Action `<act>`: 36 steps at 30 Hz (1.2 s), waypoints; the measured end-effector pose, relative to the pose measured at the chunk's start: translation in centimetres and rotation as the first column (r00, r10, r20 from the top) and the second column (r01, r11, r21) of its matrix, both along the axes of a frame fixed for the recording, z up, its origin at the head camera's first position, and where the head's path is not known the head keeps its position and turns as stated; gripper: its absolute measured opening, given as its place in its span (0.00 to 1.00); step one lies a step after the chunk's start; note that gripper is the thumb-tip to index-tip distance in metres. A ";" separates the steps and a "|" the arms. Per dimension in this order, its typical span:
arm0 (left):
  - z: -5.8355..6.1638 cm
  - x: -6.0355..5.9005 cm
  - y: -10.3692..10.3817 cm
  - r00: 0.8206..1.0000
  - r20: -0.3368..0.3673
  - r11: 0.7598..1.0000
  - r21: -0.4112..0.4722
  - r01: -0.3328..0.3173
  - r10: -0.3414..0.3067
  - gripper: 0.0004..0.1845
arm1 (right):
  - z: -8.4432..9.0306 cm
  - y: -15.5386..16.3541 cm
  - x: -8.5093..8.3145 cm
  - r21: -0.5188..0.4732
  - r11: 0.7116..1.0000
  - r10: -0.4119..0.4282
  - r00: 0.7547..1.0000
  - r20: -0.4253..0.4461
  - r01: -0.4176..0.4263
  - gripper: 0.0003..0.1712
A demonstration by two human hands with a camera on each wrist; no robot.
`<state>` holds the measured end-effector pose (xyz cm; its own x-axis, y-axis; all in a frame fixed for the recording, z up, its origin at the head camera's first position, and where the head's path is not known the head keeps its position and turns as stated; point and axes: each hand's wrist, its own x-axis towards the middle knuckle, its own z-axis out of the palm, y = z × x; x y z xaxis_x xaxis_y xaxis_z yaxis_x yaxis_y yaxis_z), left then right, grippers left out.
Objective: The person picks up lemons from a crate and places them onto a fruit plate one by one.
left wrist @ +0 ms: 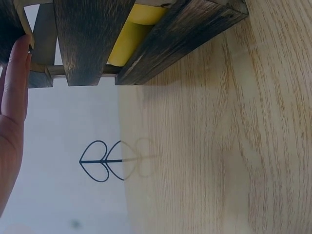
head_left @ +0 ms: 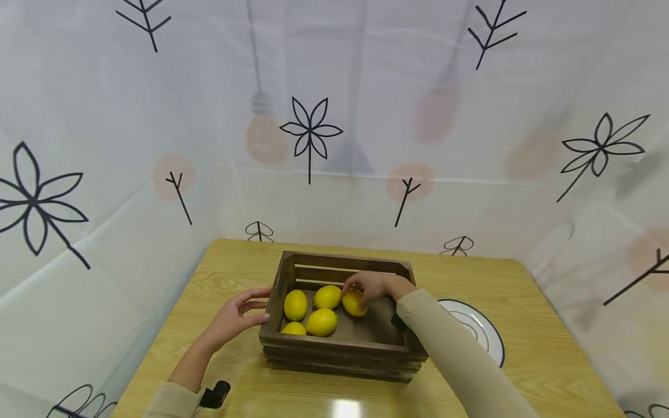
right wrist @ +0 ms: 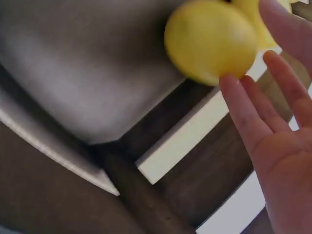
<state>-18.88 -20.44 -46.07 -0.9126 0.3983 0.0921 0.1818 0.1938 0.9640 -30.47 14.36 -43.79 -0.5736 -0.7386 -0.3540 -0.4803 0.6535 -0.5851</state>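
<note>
Nearest me is the glossy light wooden table [head_left: 543, 325], with my two beige sleeves coming in over its front edge. My left hand [head_left: 233, 318] lies at the left end of the dark slatted wooden crate [head_left: 334, 351]; its fingers [left wrist: 17, 73] are straight and loosely spread, the tips touching the crate's left wall and gripping nothing. In the left wrist view a patch of yellow shows between the crate's dark slats.

The crate sits near the middle of the table. To its right, partly hidden by my right forearm, is a white round plate with a dark rim [head_left: 488, 334], just beside the crate.

Inside the crate lie five yellow lemons. Two are at the near left, the small one [head_left: 294, 329] against the front wall and a larger one [head_left: 321, 322] beside it. Behind them are two more [head_left: 295, 305] [head_left: 327, 296]. The fifth yellow lemon [head_left: 354, 303] lies to the right of these, and my right hand [head_left: 373, 285] reaches over the crate's right side onto it. The fingers [right wrist: 246, 114] are relaxed and only gently bent, their tips touching the lemon in the right wrist view; they do not close round it.

Beyond the table hangs a white cloth backdrop printed with black leaf and flower drawings [head_left: 310, 130].
</note>
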 end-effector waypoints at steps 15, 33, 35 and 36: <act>0.1 0.0 0.1 1.000 -0.004 1.000 -0.001 -0.025 0.025 0.28 | -1.2 -1.2 0.3 0.114 0.994 0.006 0.999 -0.047 -0.001 0.29; -0.2 -0.2 0.2 1.000 -0.007 1.000 0.013 -0.022 0.022 0.28 | -2.2 -2.4 0.3 0.160 0.987 0.015 0.999 0.028 -0.020 0.27; -0.2 -0.2 0.2 1.000 -0.002 1.000 0.012 -0.028 0.028 0.28 | -2.2 -2.5 0.3 0.154 0.988 0.024 0.999 0.032 -0.029 0.27; -0.2 -0.2 0.2 1.000 -0.003 1.000 0.014 -0.027 0.027 0.28 | -2.2 -2.5 0.2 0.150 0.988 0.027 0.999 0.036 -0.032 0.27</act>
<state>-19.12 -20.25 -46.27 -0.9229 0.3718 0.1000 0.1793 0.1853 0.9662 -30.24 11.86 -45.99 -0.5385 -0.6916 -0.4813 -0.4822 0.7214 -0.4970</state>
